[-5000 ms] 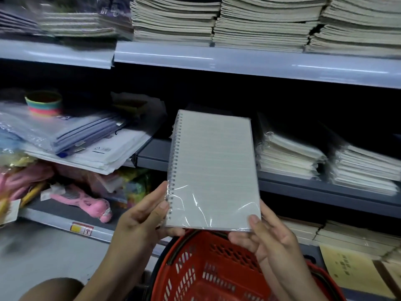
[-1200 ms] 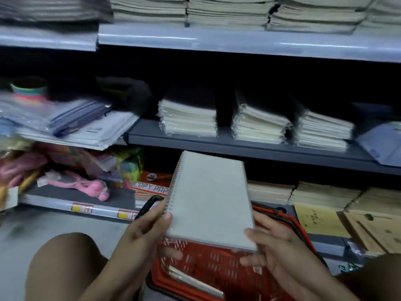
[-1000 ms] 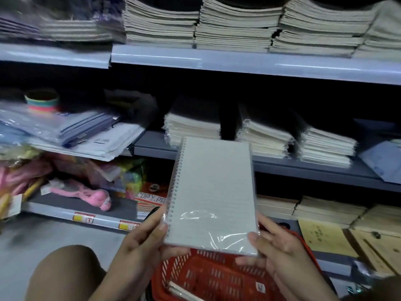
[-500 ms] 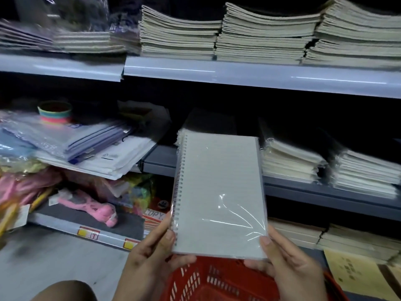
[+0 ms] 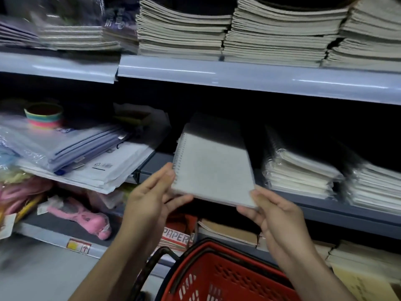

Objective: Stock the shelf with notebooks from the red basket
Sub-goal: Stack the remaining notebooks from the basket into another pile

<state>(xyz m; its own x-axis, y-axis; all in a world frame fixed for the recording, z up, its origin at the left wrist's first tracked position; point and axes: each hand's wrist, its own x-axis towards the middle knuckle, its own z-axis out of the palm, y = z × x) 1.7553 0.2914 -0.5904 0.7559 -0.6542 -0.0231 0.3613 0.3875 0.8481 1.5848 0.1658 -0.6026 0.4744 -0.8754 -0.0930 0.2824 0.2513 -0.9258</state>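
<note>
I've got the spiral notebook (image 5: 213,170) tilting in over the middle shelf (image 5: 303,200); left hand (image 5: 149,196) and right hand (image 5: 274,210) each pinch a near corner (film-wrapped, likely slippery). Looks light, fairly stiff.

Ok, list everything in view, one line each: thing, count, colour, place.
spiral notebook: one, grey, wrapped, held at the middle shelf's edge
notebook stacks: two, cream, middle shelf, right of the held one
exercise book piles: three, beige, top shelf
plastic folders: a pile, clear and blue, left shelf
striped ring: one, rainbow, behind the folders
pink toy: one, packaged, lower left shelf
brown books: several, bottom shelf
red basket: one, black handle, bottom centre
left hand: holds the notebook's spiral-side corner
right hand: pinches its other near corner
</note>
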